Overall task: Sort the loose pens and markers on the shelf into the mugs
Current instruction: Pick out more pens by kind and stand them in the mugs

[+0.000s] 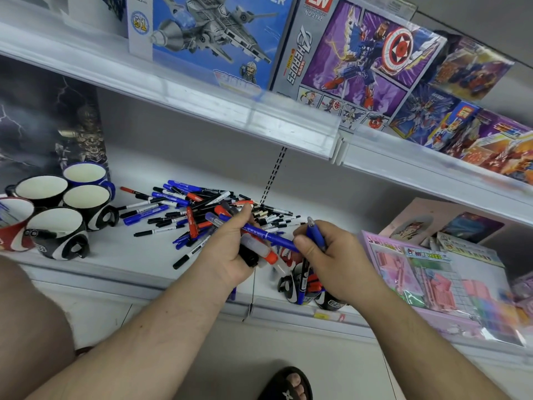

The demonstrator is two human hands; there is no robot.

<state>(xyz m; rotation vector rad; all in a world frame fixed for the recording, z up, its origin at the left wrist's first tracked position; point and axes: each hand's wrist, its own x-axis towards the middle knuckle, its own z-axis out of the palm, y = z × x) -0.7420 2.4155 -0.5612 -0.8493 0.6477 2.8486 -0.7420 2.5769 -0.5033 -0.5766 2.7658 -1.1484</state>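
Observation:
A heap of loose blue, black and red pens and markers lies on the white shelf. My left hand grips a bundle of markers, among them a long blue one and a clear one with a red cap. My right hand pinches a blue pen upright, its thumb by the long blue marker's tip. Below my hands stands a black-and-white mug with pens in it. Several empty mugs cluster at the left; a red mug there holds blue pens.
Toy building-block boxes fill the upper shelf. Pink stationery packs lie on the shelf to the right. A dark poster box stands behind the mugs. My knee and a sandalled foot show below.

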